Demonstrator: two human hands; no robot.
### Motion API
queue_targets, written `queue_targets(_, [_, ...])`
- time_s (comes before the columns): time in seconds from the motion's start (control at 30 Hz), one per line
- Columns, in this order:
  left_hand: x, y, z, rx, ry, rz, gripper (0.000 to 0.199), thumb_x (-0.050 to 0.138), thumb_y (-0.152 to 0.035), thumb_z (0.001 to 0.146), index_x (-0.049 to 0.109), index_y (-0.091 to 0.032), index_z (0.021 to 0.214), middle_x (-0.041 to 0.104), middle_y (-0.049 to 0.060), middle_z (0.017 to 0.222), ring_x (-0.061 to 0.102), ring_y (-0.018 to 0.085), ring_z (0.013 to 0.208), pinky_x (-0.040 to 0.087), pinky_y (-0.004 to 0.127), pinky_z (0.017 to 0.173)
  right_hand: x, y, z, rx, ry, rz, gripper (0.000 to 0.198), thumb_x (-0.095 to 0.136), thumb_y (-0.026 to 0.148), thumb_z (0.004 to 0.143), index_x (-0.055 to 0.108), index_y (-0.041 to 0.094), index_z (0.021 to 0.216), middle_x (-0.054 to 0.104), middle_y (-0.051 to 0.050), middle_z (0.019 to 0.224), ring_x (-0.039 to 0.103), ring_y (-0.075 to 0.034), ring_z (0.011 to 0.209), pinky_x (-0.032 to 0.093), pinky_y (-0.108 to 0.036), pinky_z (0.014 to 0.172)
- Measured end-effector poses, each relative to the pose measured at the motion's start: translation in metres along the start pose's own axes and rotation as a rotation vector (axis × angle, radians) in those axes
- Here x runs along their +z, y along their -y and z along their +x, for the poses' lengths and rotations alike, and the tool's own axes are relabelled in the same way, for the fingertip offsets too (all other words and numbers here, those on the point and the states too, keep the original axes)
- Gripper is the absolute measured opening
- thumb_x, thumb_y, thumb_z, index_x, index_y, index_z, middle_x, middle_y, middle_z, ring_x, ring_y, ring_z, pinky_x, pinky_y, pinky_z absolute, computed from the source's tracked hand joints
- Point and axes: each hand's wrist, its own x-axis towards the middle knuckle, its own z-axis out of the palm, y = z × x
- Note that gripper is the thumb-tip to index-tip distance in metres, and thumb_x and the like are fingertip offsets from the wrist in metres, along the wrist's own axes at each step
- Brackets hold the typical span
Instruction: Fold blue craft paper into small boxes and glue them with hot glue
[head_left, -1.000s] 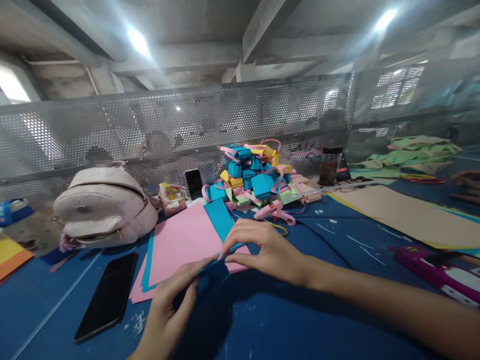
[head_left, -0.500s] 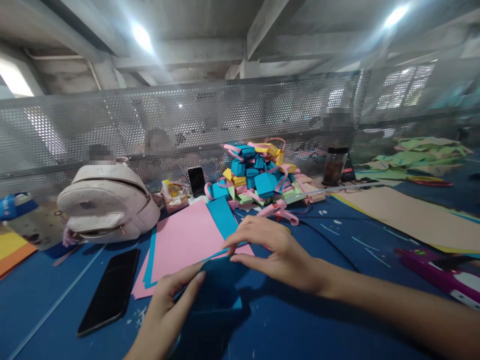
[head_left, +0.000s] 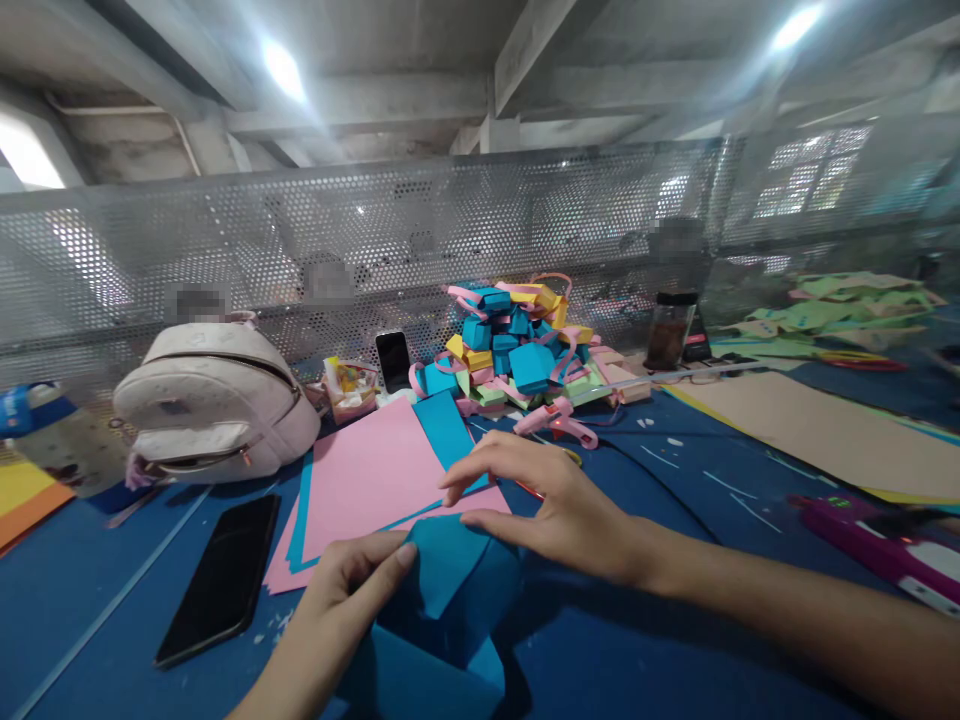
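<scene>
The left hand [head_left: 341, 590] lies low on the blue surface [head_left: 660, 640], thumb pressed onto the near edge of a folded blue paper sheet [head_left: 450, 580], fingers closed loosely against it. The right hand [head_left: 551, 505] comes in from the right, fingers spread and slightly curled, thumb tip touching the sheet's upper corner while the other fingers hover just above the pink paper [head_left: 367, 475] behind.

The sheet sits between both hands, partly doubled over, one flap raised. To fold it cleanly, I judge the left thumb should pin the lower layer flat while the right thumb draws the flap's edge square to the one beneath, then runs along the crease.

Just beyond lie a glue gun [head_left: 559, 422], a heap of paper boxes [head_left: 517, 355], and to the left a black phone [head_left: 221, 580].
</scene>
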Motion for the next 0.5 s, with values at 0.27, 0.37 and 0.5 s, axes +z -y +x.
queue_targets(0.27, [0.005, -0.012, -0.003, -0.017, 0.044, -0.001, 0.05, 0.059, -0.06, 0.082, 0.059, -0.014, 0.063, 0.041, -0.002, 0.06, 0.034, 0.011, 0.058, 0.029, 0.021, 0.055, 0.001, 0.003, 0.0, -0.018, 0.045, 0.028, 0.029, 0.068, 0.015, 0.09, 0.062, 0.021, 0.117, 0.072, -0.003, 0.106, 0.062, -0.017, 0.102, 0.047, -0.031, 0.091])
queue_targets(0.37, [0.005, -0.014, -0.003, -0.018, 0.051, -0.018, 0.049, 0.06, -0.06, 0.082, 0.059, -0.014, 0.064, 0.044, -0.001, 0.061, 0.035, 0.011, 0.058, 0.03, 0.021, 0.056, 0.001, 0.003, 0.0, -0.02, 0.047, 0.023, 0.03, 0.069, 0.015, 0.089, 0.062, 0.021, 0.117, 0.073, -0.003, 0.106, 0.062, -0.017, 0.102, 0.046, -0.031, 0.091])
queue_targets(0.5, [0.004, -0.01, -0.002, -0.025, 0.057, -0.032, 0.048, 0.06, -0.059, 0.083, 0.065, -0.013, 0.068, 0.05, 0.0, 0.061, 0.041, 0.012, 0.058, 0.034, 0.022, 0.058, 0.001, 0.003, 0.0, -0.015, 0.048, 0.025, 0.029, 0.068, 0.014, 0.09, 0.061, 0.021, 0.118, 0.073, -0.003, 0.105, 0.062, -0.018, 0.102, 0.046, -0.032, 0.091])
